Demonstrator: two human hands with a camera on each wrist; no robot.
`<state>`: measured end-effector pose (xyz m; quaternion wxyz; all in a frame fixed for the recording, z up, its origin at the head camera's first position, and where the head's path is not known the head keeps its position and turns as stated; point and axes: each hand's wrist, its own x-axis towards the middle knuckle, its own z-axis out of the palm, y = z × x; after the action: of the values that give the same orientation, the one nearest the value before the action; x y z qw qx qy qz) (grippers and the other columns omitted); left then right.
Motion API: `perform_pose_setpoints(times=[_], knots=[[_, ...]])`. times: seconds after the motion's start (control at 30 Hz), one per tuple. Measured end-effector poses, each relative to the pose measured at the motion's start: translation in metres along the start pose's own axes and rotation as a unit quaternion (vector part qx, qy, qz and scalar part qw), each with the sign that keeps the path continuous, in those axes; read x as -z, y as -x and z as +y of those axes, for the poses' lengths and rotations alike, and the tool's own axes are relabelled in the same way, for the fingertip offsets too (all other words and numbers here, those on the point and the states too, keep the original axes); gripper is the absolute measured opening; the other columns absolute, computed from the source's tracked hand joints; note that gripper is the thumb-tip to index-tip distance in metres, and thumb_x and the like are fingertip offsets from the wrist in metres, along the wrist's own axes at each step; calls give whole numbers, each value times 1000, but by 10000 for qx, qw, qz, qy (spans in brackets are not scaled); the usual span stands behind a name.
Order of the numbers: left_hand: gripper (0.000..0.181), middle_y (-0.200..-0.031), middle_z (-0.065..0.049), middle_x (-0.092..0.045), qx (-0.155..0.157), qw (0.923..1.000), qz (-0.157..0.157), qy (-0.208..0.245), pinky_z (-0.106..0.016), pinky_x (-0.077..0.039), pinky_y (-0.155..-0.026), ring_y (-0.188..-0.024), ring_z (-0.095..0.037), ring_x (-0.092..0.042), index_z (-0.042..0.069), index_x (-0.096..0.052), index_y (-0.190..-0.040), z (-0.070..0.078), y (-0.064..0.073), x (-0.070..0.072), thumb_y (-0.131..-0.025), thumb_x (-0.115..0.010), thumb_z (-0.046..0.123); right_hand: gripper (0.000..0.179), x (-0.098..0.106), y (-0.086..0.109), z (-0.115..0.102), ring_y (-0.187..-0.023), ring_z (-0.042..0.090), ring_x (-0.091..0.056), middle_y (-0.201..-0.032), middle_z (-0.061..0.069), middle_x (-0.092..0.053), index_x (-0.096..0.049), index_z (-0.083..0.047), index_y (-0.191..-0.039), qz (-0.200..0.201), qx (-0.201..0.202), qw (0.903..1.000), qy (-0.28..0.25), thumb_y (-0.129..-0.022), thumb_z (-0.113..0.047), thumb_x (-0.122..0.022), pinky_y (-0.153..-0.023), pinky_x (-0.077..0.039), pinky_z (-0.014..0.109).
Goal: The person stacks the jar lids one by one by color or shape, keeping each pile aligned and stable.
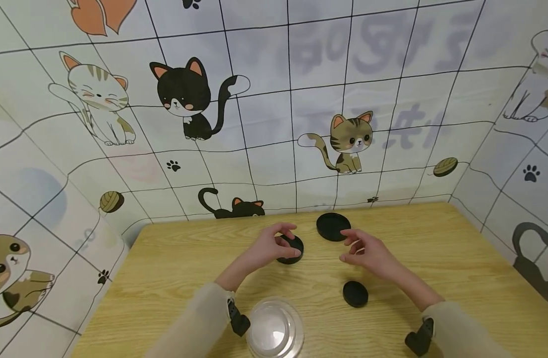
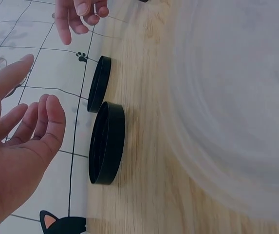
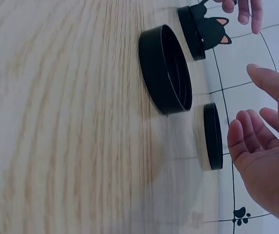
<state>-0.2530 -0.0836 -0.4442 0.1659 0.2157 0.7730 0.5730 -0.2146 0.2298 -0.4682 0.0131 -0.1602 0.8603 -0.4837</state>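
Fingers of the left hand (image 1: pixel 268 247) are held loosely apart above the middle black lid (image 1: pixel 291 249) on the table (image 1: pixel 435 258); it is best pinched squarely by its rim, while the right hand (image 1: pixel 368 251) hovers open.

- Left hand (image 1: pixel 267 247) over the wooden table (image 1: pixel 457 258), fingers (image 2: pixel 49 117) loosely curved, palm facing right, gripping nothing.
- Right hand (image 1: pixel 368 253) just beside it above the table, fingers (image 3: pixel 246 136) relaxed, palm facing left.
- Both forearms angled inward.

The right hand (image 3: pixel 268 161), fingers relaxed, hovers beside three black lids (image 3: pixel 164 68) on the wooden table (image 3: pixel 61 122).
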Motion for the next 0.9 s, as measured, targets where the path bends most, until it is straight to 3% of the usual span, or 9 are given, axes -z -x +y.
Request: perform_pose_setpoints(times=[0.17,0.33,0.47,0.67,0.9], knots=[[64,-120,-12,-57,75,9999,-36,133,-36,-56,-79,-92,-19,-65,10,-54,-145,4,-15,-11,-88,-82,10,67,4,-4,6,-96,26,-64,-120,23,-58,-47,7,-145,66,25,10000,54,-90,-13,-80,-72,-55,31],[63,-119,-5,-58,186,9996,134,137,-39,-57,-83,-98,-20,-65,11,-55,-144,7,-28,-18,-87,-83,10,74,10,-8,12,-102,32,-64,-127,24,-57,-42,8,-149,86,-26,10000,24,-91,-14,-80,-77,-56,31],[66,-125,-7,-57,220,9993,243,155,-38,-57,-85,-105,-21,-65,10,-53,-146,10,-41,-24,-87,-83,9,78,17,-14,18,-106,37,-63,-130,25,-54,-38,7,-151,137,-218,9996,125,-90,-14,-81,-72,-55,32],[72,-142,-19,-50,281,9983,429,284,-39,-56,-90,-113,-25,-64,10,-48,-150,7,-62,-35,-87,-83,9,86,25,-31,28,-114,43,-60,-137,30,-49,-33,8,-154,182,-569,9978,279,-88,-17,-83,-81,-56,42],[75,-144,-16,-51,555,9949,710,442,-40,-54,-93,-114,-26,-64,10,-47,-150,1,-81,-49,-85,-85,11,97,27,-47,36,-122,46,-57,-146,31,-42,-24,6,-158,-22,-966,9951,225,-87,-22,-84,-88,-55,49]])
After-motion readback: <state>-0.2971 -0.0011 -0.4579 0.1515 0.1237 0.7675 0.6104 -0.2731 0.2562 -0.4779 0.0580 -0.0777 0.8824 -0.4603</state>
